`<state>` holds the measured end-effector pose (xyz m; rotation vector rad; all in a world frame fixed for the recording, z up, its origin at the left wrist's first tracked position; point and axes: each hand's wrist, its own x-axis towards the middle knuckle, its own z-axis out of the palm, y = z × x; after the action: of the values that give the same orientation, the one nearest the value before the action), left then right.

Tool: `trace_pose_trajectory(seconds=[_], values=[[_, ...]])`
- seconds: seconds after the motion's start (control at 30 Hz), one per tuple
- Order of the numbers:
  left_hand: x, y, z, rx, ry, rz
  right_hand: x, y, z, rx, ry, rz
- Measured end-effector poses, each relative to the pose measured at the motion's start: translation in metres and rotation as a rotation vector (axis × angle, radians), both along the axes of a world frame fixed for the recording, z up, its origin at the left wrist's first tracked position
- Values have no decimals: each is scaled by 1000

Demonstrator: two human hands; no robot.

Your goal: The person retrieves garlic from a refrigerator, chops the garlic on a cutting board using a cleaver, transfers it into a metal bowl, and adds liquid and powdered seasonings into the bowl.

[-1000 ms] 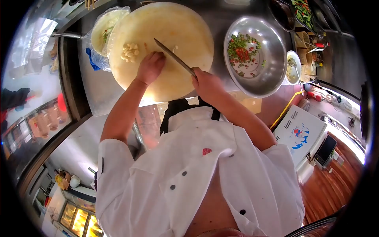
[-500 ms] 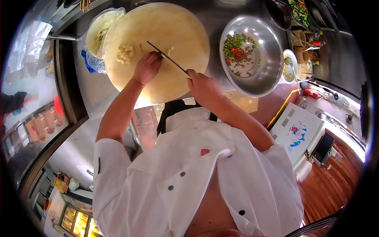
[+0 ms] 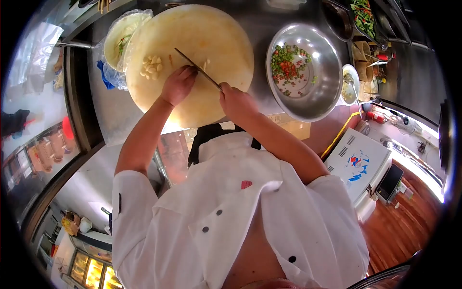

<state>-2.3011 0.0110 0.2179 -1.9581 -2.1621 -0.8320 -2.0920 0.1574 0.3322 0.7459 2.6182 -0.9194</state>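
Note:
My right hand [image 3: 237, 102] is closed round the handle end of a knife [image 3: 201, 71], whose blade slants up and left over a round pale cutting board [image 3: 216, 38]. Beside the blade, my left hand [image 3: 180, 85] rests on the board with its fingers curled together; what lies under the fingertips is hidden. Left of that hand sits a small pile of peeled garlic cloves [image 3: 152, 67]. Thin pale pieces [image 3: 206, 63] lie just right of the blade.
A steel bowl [image 3: 329, 72] with chopped green and red peppers [image 3: 288, 69] stands right of the board. At the left is a plastic-covered bowl [image 3: 115, 44]. Further right are a white bowl [image 3: 350, 85] with a spoon and a tray of vegetables [image 3: 362, 18].
My right hand and the knife have shifted a little to the left, and the blade looks broader. My left hand has barely moved. The whole view has shifted slightly.

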Motion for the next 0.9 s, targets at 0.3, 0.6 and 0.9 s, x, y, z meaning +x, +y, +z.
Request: trace_pose_trajectory(seconds=[0.3,0.6,0.9], values=[[-1,2,8,17,10,1,-5,-3,-11,5,10,-21],[-5,-20,31,27,-28,238,14,20,4,-74,64,-96],[-21,-67,46,-34,-5,497,23,4,-14,-189,79,-91]])
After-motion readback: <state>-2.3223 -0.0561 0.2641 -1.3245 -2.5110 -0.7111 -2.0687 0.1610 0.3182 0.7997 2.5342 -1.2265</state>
